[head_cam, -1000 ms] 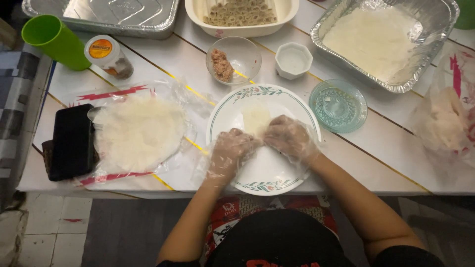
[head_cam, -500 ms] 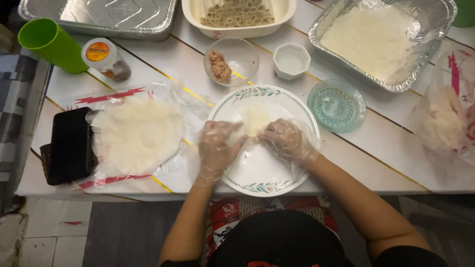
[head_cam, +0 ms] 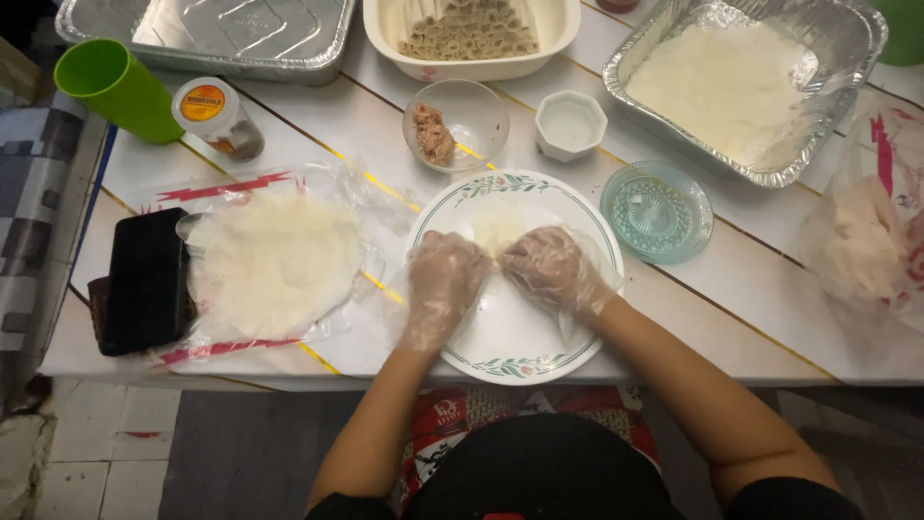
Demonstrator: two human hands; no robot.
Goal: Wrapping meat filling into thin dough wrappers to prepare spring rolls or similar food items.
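Observation:
Both my hands wear clear plastic gloves and rest over a white plate [head_cam: 539, 361] with a green floral rim. My left hand [head_cam: 445, 279] and my right hand [head_cam: 551, 268] meet fingertip to fingertip on a pale thin wrapper [head_cam: 496, 229] lying on the plate, pinching its near edge. A small glass bowl [head_cam: 486, 108] with brown minced filling [head_cam: 430, 132] stands just beyond the plate. A stack of round white wrappers [head_cam: 274, 262] lies on an opened plastic bag to the left.
A white dish of finished rolls [head_cam: 469, 27], a foil tray of white wrappers [head_cam: 731, 82], an empty foil tray [head_cam: 217, 34], a small white cup [head_cam: 570, 125], a teal glass dish [head_cam: 656, 212], a green cup [head_cam: 111, 89], a spice jar [head_cam: 217, 117], a black case [head_cam: 144, 281].
My hands have drawn closer together over the wrapper, the left one sliding up and right toward the plate's middle. Nothing else on the table has moved.

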